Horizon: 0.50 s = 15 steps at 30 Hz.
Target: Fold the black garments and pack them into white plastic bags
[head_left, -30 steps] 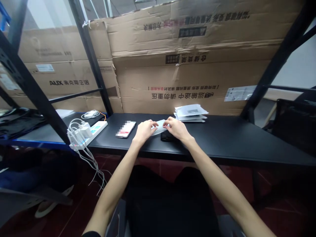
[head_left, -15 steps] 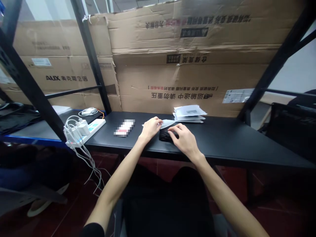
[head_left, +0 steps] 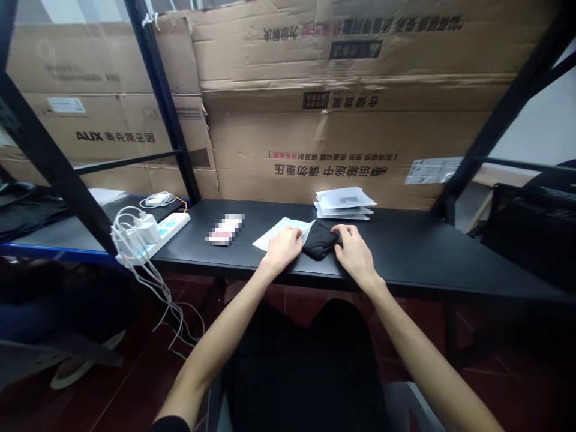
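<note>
Both hands sit near the front edge of the black table (head_left: 418, 258): your left hand (head_left: 282, 251) on a white sheet (head_left: 274, 238), your right hand (head_left: 355, 255) against a black cloth (head_left: 319, 240). Neither grip is clear; open tabletop lies to your right.

A head-worn camera faces forward and down, close above the left hand (head_left: 282, 251) and right hand (head_left: 355, 255).

This was a storeroom with a work spot: big cardboard boxes (head_left: 342, 138) sat at twelve o'clock, behind a black table (head_left: 427, 258), with black metal shelves (head_left: 164, 102) at eleven o'clock.
</note>
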Tool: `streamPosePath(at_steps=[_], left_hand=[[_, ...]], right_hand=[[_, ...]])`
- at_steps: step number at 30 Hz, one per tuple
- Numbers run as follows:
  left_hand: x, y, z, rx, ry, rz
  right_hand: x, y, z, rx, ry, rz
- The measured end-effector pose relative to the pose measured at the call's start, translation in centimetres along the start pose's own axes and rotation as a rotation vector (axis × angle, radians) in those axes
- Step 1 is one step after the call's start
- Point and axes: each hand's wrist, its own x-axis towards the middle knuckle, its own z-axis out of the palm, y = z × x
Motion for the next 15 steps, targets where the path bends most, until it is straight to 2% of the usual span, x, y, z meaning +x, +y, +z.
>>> streamPosePath(at_steps=[2,5,10,12,15], left_hand=[[-0.5,0.9,0.3,-0.009,0.0,-0.075],[-0.7,1.9,0.8,-0.042,0.01,-0.111],[-1.0,2.6,1.4,-0.036,0.035,-0.102],[-1.0,2.6,1.6,-0.038,0.036,-0.122],[-1.0,2.5,1.8,-0.068,0.047,-0.139]], right_hand=[[0.3,1.0,0.1,-0.063,-0.014,0.111],[0.4,2.2,0.0,-0.076,-0.087,0.193],[1.3,1.4,-0.6,0.252,-0.28,0.28],[2.0,0.7,-0.5,0.345,-0.29,0.309],[3.0,-0.3,-0.2,0.414,-0.213,0.274]])
